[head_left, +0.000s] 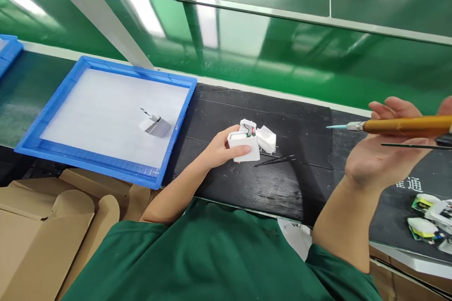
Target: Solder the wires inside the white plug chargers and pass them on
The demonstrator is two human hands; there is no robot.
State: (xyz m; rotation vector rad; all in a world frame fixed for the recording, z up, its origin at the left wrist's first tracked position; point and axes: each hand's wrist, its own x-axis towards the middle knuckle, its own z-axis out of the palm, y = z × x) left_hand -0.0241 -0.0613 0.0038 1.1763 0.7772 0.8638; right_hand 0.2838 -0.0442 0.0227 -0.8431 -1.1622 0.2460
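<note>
My left hand (228,149) grips a white plastic housing (249,150) with its lid-like upper part tipped up, and wires and a bit of green board show inside. Beside it, touching or nearly so, is a white angular piece (266,139). Thin black sticks (275,160) lie on the bench just below. On the right, my raised right hand (374,160) has its palm turned up, with a tool with an amber handle and pale blue tip (399,126) across it. A thin dark rod (406,146) runs under that handle; the grip at the frame's edge is partly hidden.
A blue tray (193,85) with a white liner stands left, holding a white block with a prong-like end (155,124). Opened circuit parts (425,221) lie at the right on the black mat (226,103). Cardboard (42,230) fills the lower left. Green panels rise behind the bench.
</note>
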